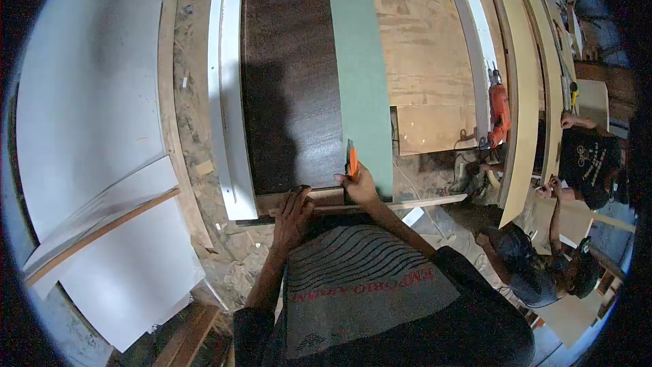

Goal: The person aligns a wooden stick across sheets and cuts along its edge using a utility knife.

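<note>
An orange utility knife [352, 162] is clenched in your right grip [360, 185], tip pointing away from you, near the seam between a dark board [292, 115] and green strip [360, 61]. Your left grip [293, 216] rests at the board's near end; its closure cannot be told. Rightward are a red drill [500, 110] and two people [533, 265].

Across the front of my dark shirt [373, 306] ran red lettering [363, 285], upside down from where I looked — I made out "EMPORIO ARMANI", the end of the second word blurred. Below it on the same cloth sat a small dark emblem [311, 342], with no words I could read. A co-worker's black shirt [589, 163] carried a pale bicycle-like sign [582, 156] and lines of pale print [599, 158] — too small for me to read.
</note>
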A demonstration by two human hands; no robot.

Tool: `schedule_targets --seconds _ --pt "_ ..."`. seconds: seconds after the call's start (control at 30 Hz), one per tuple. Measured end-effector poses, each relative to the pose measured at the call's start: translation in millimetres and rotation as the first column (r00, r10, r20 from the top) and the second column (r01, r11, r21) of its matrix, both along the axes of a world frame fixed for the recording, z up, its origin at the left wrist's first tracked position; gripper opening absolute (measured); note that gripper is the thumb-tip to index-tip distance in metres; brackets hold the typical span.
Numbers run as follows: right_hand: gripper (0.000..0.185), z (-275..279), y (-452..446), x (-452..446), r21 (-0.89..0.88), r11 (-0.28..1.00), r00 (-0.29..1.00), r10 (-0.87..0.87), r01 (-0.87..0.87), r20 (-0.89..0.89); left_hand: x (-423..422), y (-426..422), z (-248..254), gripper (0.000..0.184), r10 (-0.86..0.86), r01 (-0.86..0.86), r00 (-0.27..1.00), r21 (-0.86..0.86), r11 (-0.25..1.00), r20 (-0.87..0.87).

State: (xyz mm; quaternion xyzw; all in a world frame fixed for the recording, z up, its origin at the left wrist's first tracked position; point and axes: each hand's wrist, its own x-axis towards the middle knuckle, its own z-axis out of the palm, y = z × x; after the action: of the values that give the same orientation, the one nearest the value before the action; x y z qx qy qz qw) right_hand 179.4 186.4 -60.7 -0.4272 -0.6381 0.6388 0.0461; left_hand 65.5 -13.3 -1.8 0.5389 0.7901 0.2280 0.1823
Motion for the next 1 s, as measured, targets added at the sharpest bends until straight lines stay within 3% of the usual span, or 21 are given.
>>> schedule_targets --seconds 0.13,0.37,0.47,0.53,0.67,0.73,0.87,0.93,1.0 --pt "0.029 2 -7 -3 0.117 0.993 0.990 -0.041 0.025 0.136 -1 1 -3 0.023 0.027 -0.027 0.999 0.016 1.000 0.021" --pt "0.030 4 -6 -6 0.179 0.983 0.988 0.007 -0.034 0.152 3 -5 -10 0.026 0.057 -0.055 0.997 -0.055 0.997 0.044" --pt "0.031 -10 2 0 0.110 0.992 0.989 0.044 -0.060 0.141 -1 -1 -6 0.024 0.010 -0.009 1.000 -0.029 1.000 0.002" --pt "0.032 -16 9 3 0.015 0.998 0.998 0.063 -0.063 -0.004 -3 3 8 0.023 0.014 -0.014 1.000 -0.039 0.999 -0.010" --pt "0.033 -1 6 -3 -0.046 0.999 0.999 -0.024 0.026 0.042 -1 -1 -8 0.023 -0.002 0.002 1.000 -0.016 1.000 0.007" --pt "0.035 0 1 -5 0.079 0.997 0.988 -0.039 0.027 0.152 -1 -1 -5 0.023 0.018 -0.018 1.000 0.020 1.000 0.023" --pt "0.038 13 -6 -13 0.151 0.987 0.981 -0.089 0.063 0.174 0 -3 -8 0.025 -0.006 0.006 1.000 0.060 0.998 0.009" --pt "0.039 15 -8 -15 0.323 0.946 0.969 -0.073 -0.007 0.235 0 -2 -5 0.026 0.000 -0.001 1.000 0.047 0.999 0.023" --pt "0.039 16 -11 -16 0.304 0.952 0.970 -0.103 0.032 0.219 2 -2 -3 0.027 0.004 -0.006 0.999 0.033 0.999 0.034"
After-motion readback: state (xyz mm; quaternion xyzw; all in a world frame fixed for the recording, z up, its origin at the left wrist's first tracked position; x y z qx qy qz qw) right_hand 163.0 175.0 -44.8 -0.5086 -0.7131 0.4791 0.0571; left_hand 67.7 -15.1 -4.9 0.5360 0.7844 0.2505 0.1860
